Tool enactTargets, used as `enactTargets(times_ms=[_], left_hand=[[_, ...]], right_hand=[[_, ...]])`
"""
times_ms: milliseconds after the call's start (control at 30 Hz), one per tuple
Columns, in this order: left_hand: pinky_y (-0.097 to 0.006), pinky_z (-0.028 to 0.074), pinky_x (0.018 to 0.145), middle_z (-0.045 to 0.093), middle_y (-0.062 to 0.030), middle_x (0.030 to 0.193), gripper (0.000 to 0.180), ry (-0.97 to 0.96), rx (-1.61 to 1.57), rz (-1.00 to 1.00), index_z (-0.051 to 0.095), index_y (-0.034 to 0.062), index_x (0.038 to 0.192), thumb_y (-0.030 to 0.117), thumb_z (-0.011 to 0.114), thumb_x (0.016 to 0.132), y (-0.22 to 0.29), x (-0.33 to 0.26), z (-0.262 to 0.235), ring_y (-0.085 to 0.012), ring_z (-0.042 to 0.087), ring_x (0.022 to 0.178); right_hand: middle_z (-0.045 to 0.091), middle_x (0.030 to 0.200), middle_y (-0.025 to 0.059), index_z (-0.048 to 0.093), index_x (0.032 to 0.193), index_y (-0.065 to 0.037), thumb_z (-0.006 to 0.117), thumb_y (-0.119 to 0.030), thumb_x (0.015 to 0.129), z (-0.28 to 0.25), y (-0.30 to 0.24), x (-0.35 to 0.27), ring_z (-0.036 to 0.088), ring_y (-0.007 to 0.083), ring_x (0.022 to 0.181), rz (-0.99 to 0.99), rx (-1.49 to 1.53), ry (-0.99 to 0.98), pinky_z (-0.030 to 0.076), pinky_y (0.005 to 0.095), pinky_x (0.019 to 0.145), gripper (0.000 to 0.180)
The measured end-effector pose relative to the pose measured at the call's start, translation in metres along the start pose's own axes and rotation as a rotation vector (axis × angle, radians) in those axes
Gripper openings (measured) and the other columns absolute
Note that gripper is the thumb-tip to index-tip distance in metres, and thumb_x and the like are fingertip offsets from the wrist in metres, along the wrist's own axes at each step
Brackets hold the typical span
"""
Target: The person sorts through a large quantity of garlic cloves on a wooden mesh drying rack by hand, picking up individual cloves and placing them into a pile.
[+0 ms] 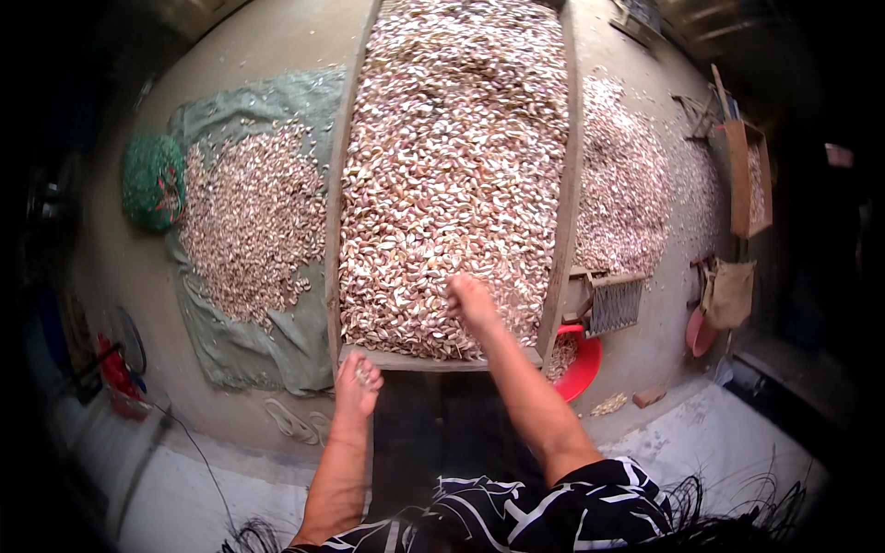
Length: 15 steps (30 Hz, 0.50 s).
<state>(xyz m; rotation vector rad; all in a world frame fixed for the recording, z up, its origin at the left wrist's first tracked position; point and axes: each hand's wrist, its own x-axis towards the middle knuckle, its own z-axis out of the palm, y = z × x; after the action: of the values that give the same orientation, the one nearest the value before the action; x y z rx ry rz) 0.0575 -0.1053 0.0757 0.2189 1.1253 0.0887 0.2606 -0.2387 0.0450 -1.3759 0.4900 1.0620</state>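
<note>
A long wooden trough-like table (569, 184) stretches away from me, filled with garlic cloves (452, 194) in pale, pinkish and purple skins. My left hand (355, 392) is at its near left corner, palm turned up, with the fingers curled round several garlic cloves. Over the near part of the cloves, right of the middle, is my right hand (474, 302). Its fingers are bent together and point left; whatever they hold is too small or hidden to make out.
On the left, a green sheet (221, 346) bears another clove heap (253, 221) beside a full green mesh bag (154, 182). To the right are a floor heap (622, 175), a red basin (583, 364), a metal rack (615, 308) and a wooden box (740, 180). Sandals (293, 422) lie near left.
</note>
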Motion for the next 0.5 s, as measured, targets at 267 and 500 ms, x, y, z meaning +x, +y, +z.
enactTargets(times_ms=[267,500], left_hand=[[-0.025,0.041,0.068,0.053,-0.0060,0.076,0.014,-0.105,0.374,0.567,0.050,0.0032,0.080,0.016,0.044,0.084,-0.035,-0.008,0.123,-0.0138,0.050,0.071],[-0.026,0.039,0.080,0.054,-0.0080,0.092,0.023,-0.197,0.624,0.857,0.051,-0.0030,0.092,0.016,0.040,0.085,-0.062,-0.043,0.185,-0.0146,0.050,0.086]], right_hand=[[0.053,0.077,0.0047,0.051,0.081,-0.005,0.049,-0.022,0.082,0.056,0.012,-0.065,0.050,0.0131,0.071,-0.196,0.913,-0.169,0.043,0.0257,0.064,0.017],[0.055,0.078,0.0083,0.053,0.082,-0.003,0.050,-0.022,0.081,0.038,-0.022,-0.068,0.053,0.0150,0.069,-0.175,1.063,-0.357,0.046,0.0263,0.062,0.019]])
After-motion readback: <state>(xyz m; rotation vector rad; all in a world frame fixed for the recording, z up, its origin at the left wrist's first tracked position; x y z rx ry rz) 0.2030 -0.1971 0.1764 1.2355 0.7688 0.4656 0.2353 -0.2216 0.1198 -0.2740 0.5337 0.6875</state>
